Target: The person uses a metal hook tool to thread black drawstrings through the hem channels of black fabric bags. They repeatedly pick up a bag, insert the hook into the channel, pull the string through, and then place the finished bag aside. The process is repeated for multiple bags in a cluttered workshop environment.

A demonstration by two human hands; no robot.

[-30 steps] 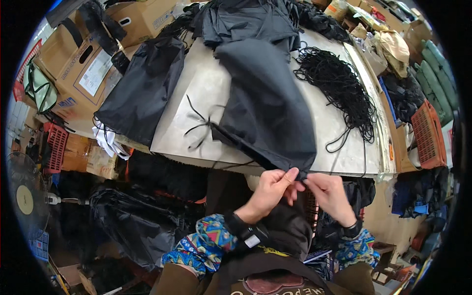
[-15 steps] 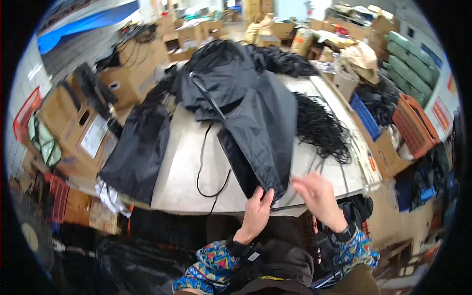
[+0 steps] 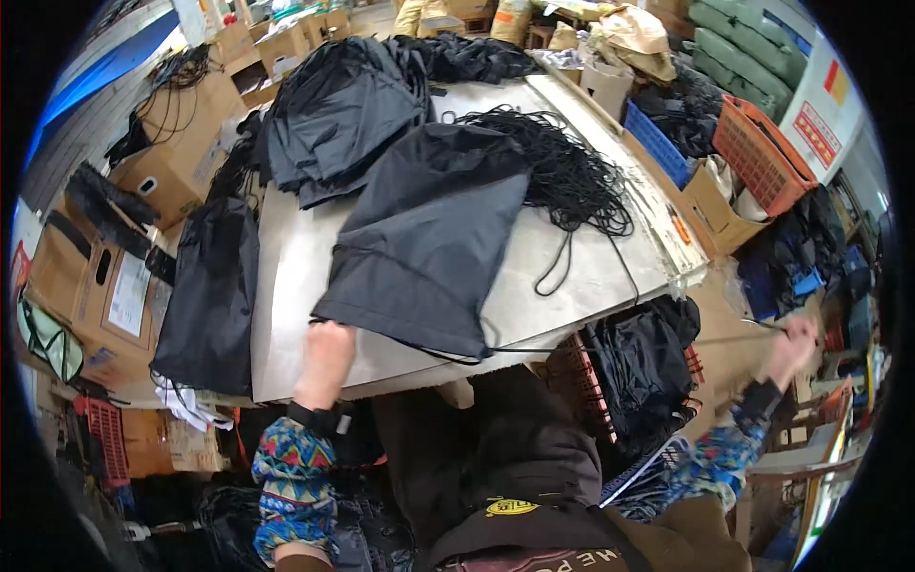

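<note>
A black drawstring bag (image 3: pixel 429 229) lies flat on the pale tabletop (image 3: pixel 295 257), its hemmed opening toward me. My left hand (image 3: pixel 326 360) is closed on the hem's left corner at the table's front edge. From the hem's right corner a thin black cord (image 3: pixel 538 350) runs taut, far out to the right. My right hand (image 3: pixel 791 349), slightly blurred, is closed around the cord's far end, beyond the table. Behind the bag, to the right, sits a tangled heap of black cords (image 3: pixel 572 172). A pile of black bags (image 3: pixel 343 119) lies farther back on the left.
Another black bag (image 3: pixel 212 296) hangs over the table's left edge beside cardboard boxes (image 3: pixel 124 291). Below the table's right front stands a red basket (image 3: pixel 583 377) of black fabric. An orange crate (image 3: pixel 762 153) and a blue crate (image 3: pixel 656 143) stand to the right.
The bag now lies flat, its opening turned toward me. My left hand has moved left to the hem's corner. My right hand has swung far right, drawing the cord out. The view has shifted.
</note>
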